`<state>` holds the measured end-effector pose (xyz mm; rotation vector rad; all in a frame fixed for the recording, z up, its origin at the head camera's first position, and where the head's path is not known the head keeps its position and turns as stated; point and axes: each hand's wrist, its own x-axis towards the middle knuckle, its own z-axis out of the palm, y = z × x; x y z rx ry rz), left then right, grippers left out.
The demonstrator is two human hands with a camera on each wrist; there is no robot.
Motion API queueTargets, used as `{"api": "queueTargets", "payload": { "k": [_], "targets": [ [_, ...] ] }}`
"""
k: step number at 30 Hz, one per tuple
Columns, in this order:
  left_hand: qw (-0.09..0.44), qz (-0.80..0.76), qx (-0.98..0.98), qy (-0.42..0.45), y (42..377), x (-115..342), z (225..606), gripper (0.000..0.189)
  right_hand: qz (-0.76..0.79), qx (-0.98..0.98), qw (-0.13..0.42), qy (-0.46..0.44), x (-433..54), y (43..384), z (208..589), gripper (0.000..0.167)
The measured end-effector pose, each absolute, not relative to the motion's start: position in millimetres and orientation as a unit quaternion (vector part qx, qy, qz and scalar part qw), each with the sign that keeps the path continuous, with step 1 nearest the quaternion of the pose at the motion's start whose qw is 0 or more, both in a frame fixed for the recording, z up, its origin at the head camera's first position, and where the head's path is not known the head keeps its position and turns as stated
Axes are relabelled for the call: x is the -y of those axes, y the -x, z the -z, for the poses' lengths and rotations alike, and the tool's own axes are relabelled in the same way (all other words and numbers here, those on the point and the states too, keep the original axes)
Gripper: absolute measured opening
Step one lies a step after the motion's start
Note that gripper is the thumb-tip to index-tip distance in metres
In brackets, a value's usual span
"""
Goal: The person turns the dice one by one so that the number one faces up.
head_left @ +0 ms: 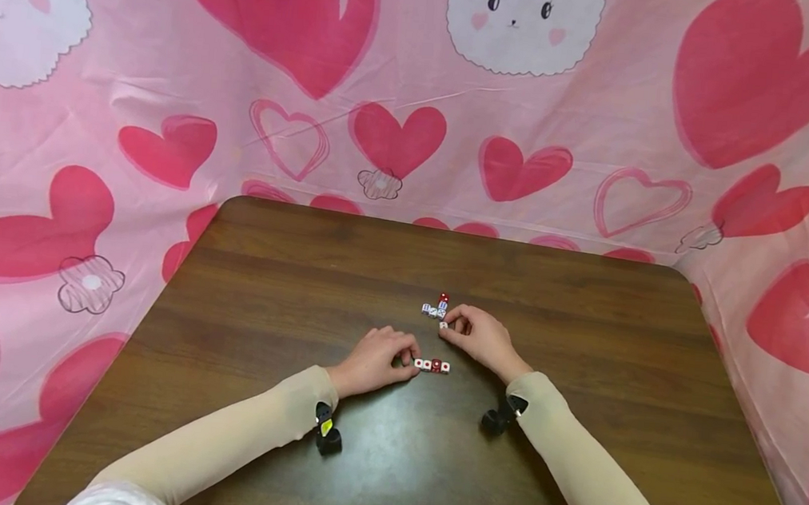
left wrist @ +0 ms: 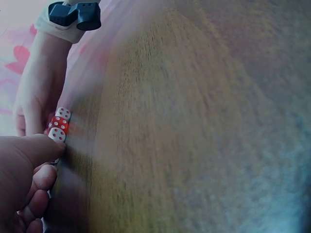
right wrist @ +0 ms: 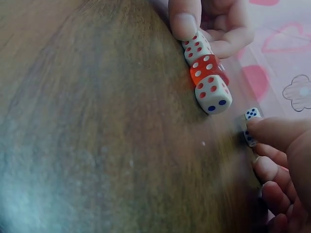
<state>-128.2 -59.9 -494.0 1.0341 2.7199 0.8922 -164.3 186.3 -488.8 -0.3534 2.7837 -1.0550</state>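
Note:
Four-sided row of small dice: a red die (head_left: 436,364) stands in line with white dice (right wrist: 214,94) on the table. My left hand (head_left: 379,360) is at the row's left end, its thumb and forefinger pinching the end white die (head_left: 419,363). Farther back, my right hand (head_left: 481,339) pinches a white die (head_left: 444,326) between thumb and forefinger. That die is beside a small cluster of white dice (head_left: 433,312) with a red die (head_left: 444,297) at its back. In the right wrist view, the right thumb partly covers the dice with blue pips (right wrist: 251,114).
The brown wooden table (head_left: 287,274) extends around both hands. A pink heart-print cloth (head_left: 406,68) hangs behind it and along its sides. Black wrist cameras (head_left: 328,438) are strapped over both beige sleeves (head_left: 237,430).

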Motion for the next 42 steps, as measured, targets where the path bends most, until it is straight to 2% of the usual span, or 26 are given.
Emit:
{"api": "queueTargets", "payload": {
  "k": [21, 35, 42],
  "targets": [
    [0.051, -0.301, -0.890, -0.338, 127.1, 60.2, 492.5, 0.016, 0.337, -0.923, 0.054, 0.178, -193.6, 158.1, 492.8, 0.013],
    [0.046, -0.298, -0.891, -0.340, 126.2, 59.4, 493.8, 0.015, 0.327, -0.918, 0.041, 0.219, -205.6, 132.6, 494.3, 0.014],
    [0.039, -0.300, -0.890, -0.340, 125.9, 58.7, 493.2, 0.016, 0.332, -0.908, 0.010, 0.256, -215.7, 118.6, 497.7, 0.018]
  ]
}}
